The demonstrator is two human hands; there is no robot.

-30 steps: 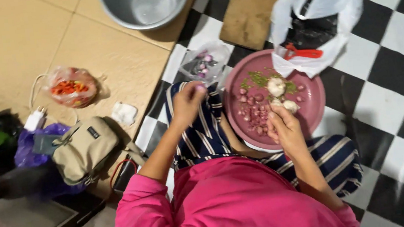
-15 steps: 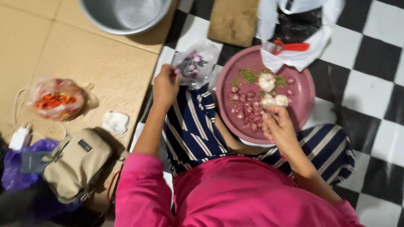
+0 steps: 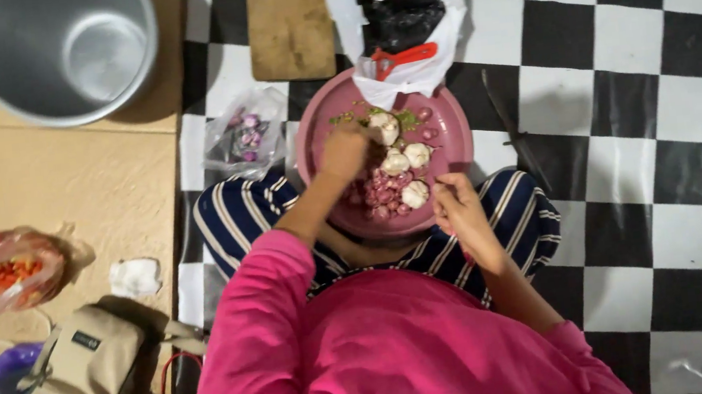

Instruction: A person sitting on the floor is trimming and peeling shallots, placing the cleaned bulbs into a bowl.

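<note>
While person sat cross-legged on checkered floor (image 3: 658, 60), pink plate (image 3: 448, 130) rested on lap. Left hand (image 3: 345, 156) hovered over plate's nine o'clock side, fingers curled narrow; whether holding anything, could not tell. Right hand (image 3: 456, 208) at plate's four o'clock edge, fingers pinched, contents unclear. Garlic bulbs (image 3: 404, 164) and small red shallots (image 3: 386, 195) heaped at plate centre. Steel pot (image 3: 58, 54) at ten o'clock; red-handled tool (image 3: 401, 56) at twelve.

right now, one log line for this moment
left hand: over shallots in pink tray | right hand: at tray rim | garlic: in tray
</note>
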